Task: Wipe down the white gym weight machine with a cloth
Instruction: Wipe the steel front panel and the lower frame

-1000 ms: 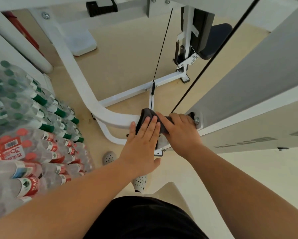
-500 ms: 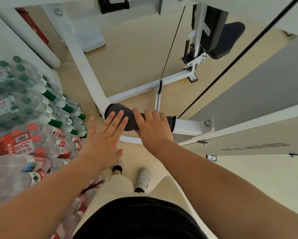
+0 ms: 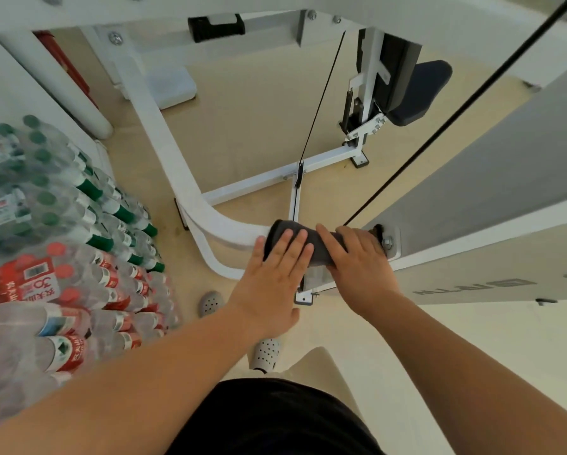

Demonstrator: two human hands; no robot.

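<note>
Head view: the dark cloth [image 3: 321, 254] lies draped over the machine's white bar [image 3: 229, 234], at the bar's end by the bolted plate [image 3: 388, 243]. Soft and light, it probably slides easily on the paint, so it is best pinned from above. The right hand [image 3: 357, 261] curls over the cloth. The left hand [image 3: 275, 280] presses it flat, fingers straight. Half a second earlier the cloth sat farther along the bar, near its bend.

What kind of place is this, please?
Most likely a gym, with some storage: a white weight machine with black cables and a padded seat, wiped with a dark cloth, and wrapped packs of water bottles stacked beside it.
</note>
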